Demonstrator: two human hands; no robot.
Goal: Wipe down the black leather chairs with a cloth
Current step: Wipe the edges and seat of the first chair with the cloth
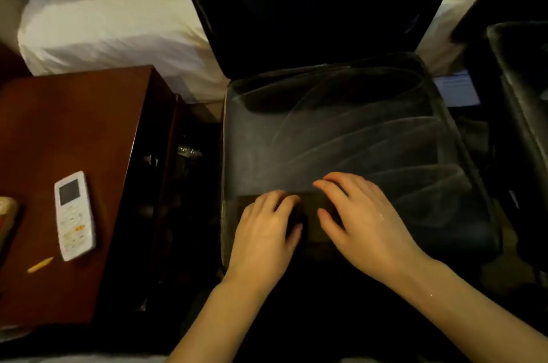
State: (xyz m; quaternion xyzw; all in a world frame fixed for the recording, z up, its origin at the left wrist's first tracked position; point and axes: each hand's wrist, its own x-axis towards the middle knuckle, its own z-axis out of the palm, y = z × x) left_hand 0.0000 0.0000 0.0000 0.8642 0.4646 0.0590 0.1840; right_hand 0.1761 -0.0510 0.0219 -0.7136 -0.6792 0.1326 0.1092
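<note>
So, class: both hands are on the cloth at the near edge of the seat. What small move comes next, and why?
Probably push the cloth forward under the left hand and right hand, up the seat's left side: that patch looks dull, while arced wipe streaks cover the right.

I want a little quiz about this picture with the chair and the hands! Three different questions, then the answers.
1. True or false: both hands press on the cloth at the near edge of the chair seat.
2. What lies on the wooden nightstand? A) a cup B) a white remote C) a shoe
3. Fill in: the curved wipe streaks show mostly on the seat's ____ side.

Key
1. True: the left hand and right hand both rest on it with fingers spread.
2. B
3. right
</note>
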